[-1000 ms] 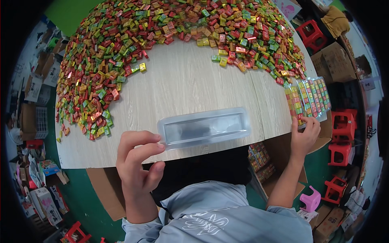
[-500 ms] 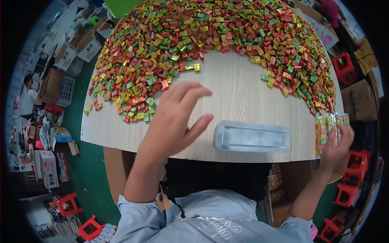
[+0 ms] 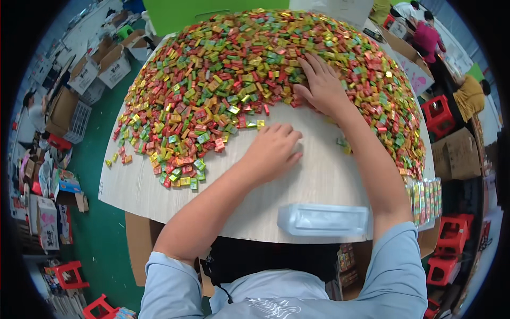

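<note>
A large curved pile of small wrapped sweets (image 3: 191, 85), in red, yellow, green and orange foil, spreads over the far part of the pale wood-grain table (image 3: 249, 212). My right hand (image 3: 324, 89) rests on the pile's inner edge, fingers spread and pointing away from me. My left hand (image 3: 273, 151) is over the bare tabletop just short of the pile, its fingers loosely bent and thumb apart, with nothing seen in it. A clear plastic tray (image 3: 325, 220) lies near the table's front edge, between my forearms. Beyond my right forearm are clear packs filled with rows of sweets (image 3: 426, 199).
A green panel (image 3: 212, 11) stands behind the pile. Cardboard boxes (image 3: 114, 66) and red stools (image 3: 451, 234) flank the table. Other people, one in a pink top (image 3: 426, 38), are at far right; another person (image 3: 36, 114) is at far left.
My right hand has left the packs at the right and moved onto the pile. My left hand has shifted right. The view has tilted, so the table and tray appear lower.
</note>
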{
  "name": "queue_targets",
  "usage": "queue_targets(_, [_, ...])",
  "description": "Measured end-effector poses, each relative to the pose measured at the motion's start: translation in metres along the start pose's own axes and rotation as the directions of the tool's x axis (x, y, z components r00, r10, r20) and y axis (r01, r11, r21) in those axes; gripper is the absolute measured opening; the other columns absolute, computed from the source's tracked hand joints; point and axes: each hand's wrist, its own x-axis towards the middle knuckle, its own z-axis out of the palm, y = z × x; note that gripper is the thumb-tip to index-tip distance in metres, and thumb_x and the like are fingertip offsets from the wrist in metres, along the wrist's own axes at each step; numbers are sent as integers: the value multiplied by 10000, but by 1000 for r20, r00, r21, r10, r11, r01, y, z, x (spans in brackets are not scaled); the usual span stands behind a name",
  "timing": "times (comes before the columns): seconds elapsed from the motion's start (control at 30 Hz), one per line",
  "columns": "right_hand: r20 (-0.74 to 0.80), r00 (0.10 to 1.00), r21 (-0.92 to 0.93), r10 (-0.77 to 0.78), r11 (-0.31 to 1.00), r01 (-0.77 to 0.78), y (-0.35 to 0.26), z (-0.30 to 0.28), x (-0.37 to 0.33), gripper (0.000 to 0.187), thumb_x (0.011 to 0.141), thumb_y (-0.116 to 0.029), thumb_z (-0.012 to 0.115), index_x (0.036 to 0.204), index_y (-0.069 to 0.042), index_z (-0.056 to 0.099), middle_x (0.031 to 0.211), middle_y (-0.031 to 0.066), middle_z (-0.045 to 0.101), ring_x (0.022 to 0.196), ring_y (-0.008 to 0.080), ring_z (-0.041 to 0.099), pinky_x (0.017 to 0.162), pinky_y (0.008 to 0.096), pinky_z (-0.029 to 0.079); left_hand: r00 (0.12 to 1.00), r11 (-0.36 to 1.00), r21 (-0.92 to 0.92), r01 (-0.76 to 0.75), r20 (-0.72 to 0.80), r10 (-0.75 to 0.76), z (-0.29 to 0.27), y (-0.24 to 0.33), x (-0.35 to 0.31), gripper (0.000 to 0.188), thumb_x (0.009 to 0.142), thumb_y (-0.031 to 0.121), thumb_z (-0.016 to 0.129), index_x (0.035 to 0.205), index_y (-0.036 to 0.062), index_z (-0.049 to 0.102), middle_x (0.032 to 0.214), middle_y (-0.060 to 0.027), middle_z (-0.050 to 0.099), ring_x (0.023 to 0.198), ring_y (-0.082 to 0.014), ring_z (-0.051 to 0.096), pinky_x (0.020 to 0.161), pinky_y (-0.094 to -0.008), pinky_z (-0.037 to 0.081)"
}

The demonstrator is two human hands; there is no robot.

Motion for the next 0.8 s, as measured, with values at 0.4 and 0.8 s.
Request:
queue_targets(0.4, [297,948,139,-112,988,73,-34,-20,-49,758,959,-513,656,1565,-109,447,1700,183,314,1452,434,441,1245,513,305,985,998,-56,-10,-173,0,-5,-34,11,190,938,268,680,900,82,696,887,-101,710,927,-309,690,852,-461,499])
queue_targets(0.8, [332,931,236,-149,969,71,-54,-59,-113,688,956,-422,673,1538,-106,486,1669,182,358,1560,401,302,1255,520,292,991,997,30,-71,-109,74,-7,-35,3,217,951,260,677,1048,66,694,995,-116,725,1002,-294,705,848,-472,506])
